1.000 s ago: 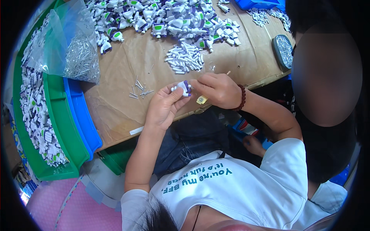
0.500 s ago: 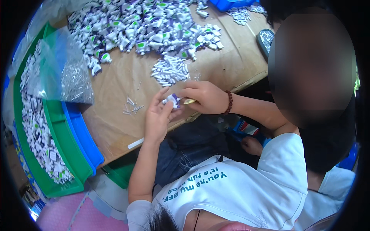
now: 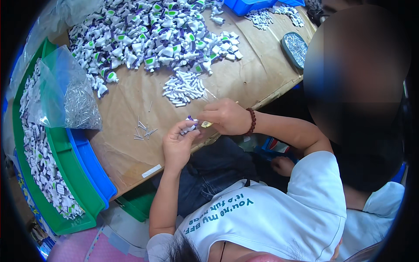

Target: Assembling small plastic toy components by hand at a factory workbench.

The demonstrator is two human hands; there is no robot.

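- The left hand (image 3: 177,142) held a small white-and-purple piece (image 3: 188,129) pinched between thumb and fingertips, just past the table's near edge or right at it (the fisheye bend made that hard to judge).
- The right hand (image 3: 228,116) was curled narrow, its fingertips right beside the piece, with a yellow item (image 3: 206,124) in its grip; whether the fingertips touched the piece could not be told.
- Good work here seemed to call for a still left pinch, low on the piece, so that its purple end stayed free for the right fingers.
- Small, straight pushes would likely have served better than twisting, since so slight a part could have slipped from a thumb-and-finger hold.
- The yellow item probably needed tucking well into the palm, lest it knock the piece askew.
- Working farther over the brown-covered table (image 3: 251,65) would have been safer; a dropped part could otherwise have fallen to the lap.
- The loose metal pins (image 3: 143,132) lay just beyond the left hand, and the white tubes (image 3: 184,88) beyond the right, both near enough for short reaches; keeping those groups apart looked worthwhile.
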